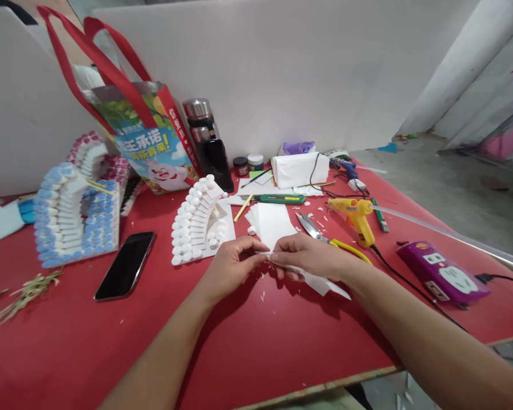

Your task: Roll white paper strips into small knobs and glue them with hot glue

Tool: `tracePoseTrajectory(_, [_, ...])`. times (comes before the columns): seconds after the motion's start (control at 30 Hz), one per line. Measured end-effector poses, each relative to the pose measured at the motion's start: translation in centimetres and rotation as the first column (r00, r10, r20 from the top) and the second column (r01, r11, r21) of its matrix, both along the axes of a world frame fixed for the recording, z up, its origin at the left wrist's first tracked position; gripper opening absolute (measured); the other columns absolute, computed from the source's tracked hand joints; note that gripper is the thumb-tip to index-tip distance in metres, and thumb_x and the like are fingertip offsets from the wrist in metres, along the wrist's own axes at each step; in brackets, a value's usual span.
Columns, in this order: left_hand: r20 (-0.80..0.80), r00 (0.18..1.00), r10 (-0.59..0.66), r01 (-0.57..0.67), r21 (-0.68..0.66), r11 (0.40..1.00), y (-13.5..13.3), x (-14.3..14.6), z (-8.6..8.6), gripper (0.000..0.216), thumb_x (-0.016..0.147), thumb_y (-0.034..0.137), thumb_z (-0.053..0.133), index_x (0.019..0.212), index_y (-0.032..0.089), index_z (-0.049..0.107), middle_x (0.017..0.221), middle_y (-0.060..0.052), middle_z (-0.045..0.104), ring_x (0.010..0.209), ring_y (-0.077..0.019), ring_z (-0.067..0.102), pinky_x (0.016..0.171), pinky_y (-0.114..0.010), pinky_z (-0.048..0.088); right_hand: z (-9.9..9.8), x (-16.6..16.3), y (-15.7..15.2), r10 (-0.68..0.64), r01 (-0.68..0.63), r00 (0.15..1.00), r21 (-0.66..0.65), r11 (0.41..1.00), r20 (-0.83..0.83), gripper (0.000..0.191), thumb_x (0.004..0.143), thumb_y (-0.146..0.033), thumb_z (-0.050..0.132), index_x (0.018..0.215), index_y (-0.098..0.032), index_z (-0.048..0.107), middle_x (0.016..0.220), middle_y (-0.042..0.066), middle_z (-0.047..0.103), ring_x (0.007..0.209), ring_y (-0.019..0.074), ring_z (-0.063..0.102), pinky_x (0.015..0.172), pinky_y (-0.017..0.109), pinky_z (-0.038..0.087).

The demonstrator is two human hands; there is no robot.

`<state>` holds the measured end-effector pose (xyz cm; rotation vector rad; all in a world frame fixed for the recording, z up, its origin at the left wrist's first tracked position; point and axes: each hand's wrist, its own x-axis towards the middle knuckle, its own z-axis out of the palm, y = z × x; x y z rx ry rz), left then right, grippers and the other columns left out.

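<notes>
My left hand (235, 265) pinches one end of a thin white paper strip (314, 279) between thumb and forefinger. Close beside it, my right hand (301, 256) grips the same paper, whose loose end trails out to the right under the wrist. Just beyond my fingers lies a stack of white paper sheets (273, 219). To the left stands a fan-shaped white craft piece (200, 219) edged with rounded white tips. Scissors (312, 226) with yellow handles lie partly behind my right forearm.
A yellow glue gun (357, 216) and purple power strip (442, 273) lie right. A green utility knife (277, 199) is behind the sheets. At left are a phone (126, 265), a blue-and-white craft piece (74, 216) and a shopping bag (149, 142), with a black bottle (211, 151) beside it.
</notes>
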<state>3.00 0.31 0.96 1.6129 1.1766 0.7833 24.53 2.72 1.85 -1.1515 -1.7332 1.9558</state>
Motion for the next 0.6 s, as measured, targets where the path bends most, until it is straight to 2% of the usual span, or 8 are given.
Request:
tracePoseTrajectory(0.1, [-0.086,0.995,-0.045,0.059,0.168,0.984,0.0,-0.2,-0.2,0.018,0.097,0.032,0.063,0.096,0.018,0.073,0.095,-0.007,0.073,0.089,-0.0196,0.067,0.084,-0.032,0.049,-0.4,0.2,0.2,-0.008,0.004,0.998,-0.065,0.998,-0.058,0.033,0.091,-0.045,0.07,0.081,-0.016,0.059,0.076,0.004,0.071,0.054,0.0074,0.053,0.051,0.022,0.043])
tracePoseTrajectory(0.2, [-0.192,0.979,-0.064,0.134,0.377,0.916,0.1,-0.3,-0.5,0.018,0.101,0.028,0.056,0.098,0.019,0.071,0.097,-0.008,0.071,0.089,-0.0188,0.066,0.084,-0.032,0.049,-0.9,0.4,0.4,-0.038,0.015,0.987,-0.147,0.989,-0.154,0.03,0.09,-0.043,0.071,0.083,-0.015,0.062,0.077,0.003,0.07,0.05,0.0067,0.051,0.048,0.022,0.041])
tracePoseTrajectory(0.37, [-0.347,0.938,-0.002,0.248,0.666,0.703,0.0,-0.3,-0.9,0.016,0.101,0.02,0.052,0.102,0.02,0.068,0.096,-0.009,0.071,0.088,-0.0197,0.064,0.084,-0.034,0.051,-0.9,0.4,0.6,-0.116,0.036,0.959,-0.298,0.954,-0.257,0.024,0.086,-0.035,0.073,0.08,-0.015,0.062,0.07,0.001,0.064,0.046,0.0057,0.045,0.043,0.021,0.034])
tracePoseTrajectory(0.5, [-0.41,0.909,0.075,0.307,0.778,0.548,-0.4,-0.1,-0.9,0.016,0.097,0.015,0.054,0.102,0.02,0.068,0.097,-0.01,0.071,0.088,-0.0215,0.062,0.084,-0.036,0.051,-0.5,0.1,0.7,-0.14,-0.007,0.95,-0.47,0.882,-0.278,0.018,0.082,-0.03,0.067,0.076,-0.013,0.062,0.057,-0.004,0.051,0.039,0.0019,0.025,0.038,0.017,0.017])
tracePoseTrajectory(0.57, [-0.378,0.922,0.082,0.277,0.794,0.541,-0.6,0.2,-0.9,0.015,0.096,0.014,0.055,0.102,0.02,0.068,0.097,-0.011,0.072,0.089,-0.0218,0.062,0.083,-0.036,0.051,-0.6,-0.1,0.7,-0.148,-0.002,0.949,-0.473,0.881,-0.279,0.016,0.08,-0.028,0.064,0.073,-0.014,0.061,0.052,-0.006,0.046,0.038,0.0015,0.018,0.037,0.018,0.011])
tracePoseTrajectory(0.6, [-0.347,0.935,0.068,0.246,0.775,0.582,-0.7,0.3,-1.0,0.014,0.097,0.015,0.055,0.101,0.02,0.068,0.096,-0.01,0.071,0.09,-0.0217,0.062,0.084,-0.036,0.051,-0.7,-0.2,0.6,-0.156,0.02,0.949,-0.439,0.898,-0.275,0.015,0.08,-0.027,0.063,0.073,-0.014,0.061,0.052,-0.006,0.046,0.037,0.0017,0.016,0.038,0.019,0.01])
